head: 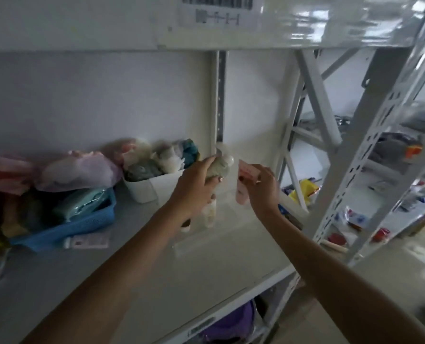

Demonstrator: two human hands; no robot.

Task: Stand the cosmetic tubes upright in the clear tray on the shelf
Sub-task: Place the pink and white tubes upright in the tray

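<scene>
A pale grey wall backed the white metal shelving unit; its perforated grey upright rose at right, and glare streaked the glossy upper shelf.

There is a single view, from a wide-angle camera worn on the person's head, which faces forward and slightly down into a white metal shelf at close range. Both forearms run up from the bottom edge to the left hand and the right hand near the middle of the frame. The underside of the shelf above fills the top, and the perforated upright bows outward at the right edge.
</scene>
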